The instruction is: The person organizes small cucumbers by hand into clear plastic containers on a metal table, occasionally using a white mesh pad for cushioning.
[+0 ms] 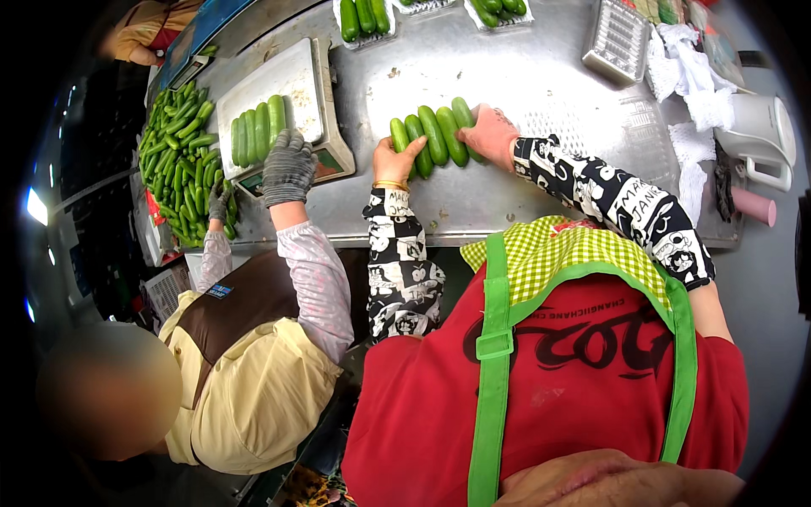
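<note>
A row of several green cucumbers point(434, 135) lies side by side on the metal table before me. My left hand point(396, 161) is bare and presses against the left end of the row, its thumb across the lower part of the cucumbers. At the right end, my right hand point(486, 135), which seems to wear a pink glove, grips the outermost cucumber point(464, 114). Both hands hold the row together from its two sides. My fingers behind the cucumbers are partly hidden.
On the left, a co-worker's gloved hand point(289, 166) touches cucumbers point(256, 132) on a weighing scale point(279, 73). Beyond is a cucumber heap point(180, 152). Packed trays point(365, 22) stand at the back. Stacked clear trays point(616, 44), white foam nets point(687, 70) and a white jug point(763, 139) are right.
</note>
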Demonstrator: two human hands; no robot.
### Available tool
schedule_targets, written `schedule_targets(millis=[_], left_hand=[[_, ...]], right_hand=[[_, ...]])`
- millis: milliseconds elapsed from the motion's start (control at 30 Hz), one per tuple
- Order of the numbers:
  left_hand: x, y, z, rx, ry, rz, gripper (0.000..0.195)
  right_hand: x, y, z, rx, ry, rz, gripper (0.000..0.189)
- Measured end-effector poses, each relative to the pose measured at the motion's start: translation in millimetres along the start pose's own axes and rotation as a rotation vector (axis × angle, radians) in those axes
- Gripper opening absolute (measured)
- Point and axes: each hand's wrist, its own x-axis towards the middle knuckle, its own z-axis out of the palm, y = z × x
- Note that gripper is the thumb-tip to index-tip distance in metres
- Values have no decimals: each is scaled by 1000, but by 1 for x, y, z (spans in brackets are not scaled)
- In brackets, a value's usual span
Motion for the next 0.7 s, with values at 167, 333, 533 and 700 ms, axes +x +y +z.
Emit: schedule_targets(millis=[167, 333, 533, 700], left_hand=[[0, 6, 2, -254, -111, -35, 42], [-9, 26, 10, -423, -292, -202, 32], [-14, 10, 19, -506, -304, -91, 32], [-17, 3, 26, -723, -340, -132, 29]], right_hand=[[1, -1, 2, 83, 82, 20, 58], [14, 10, 12, 346, 60, 55, 51], [-8, -2, 14, 473, 19, 9, 62], [-9, 1, 9, 478, -7, 10, 62]])
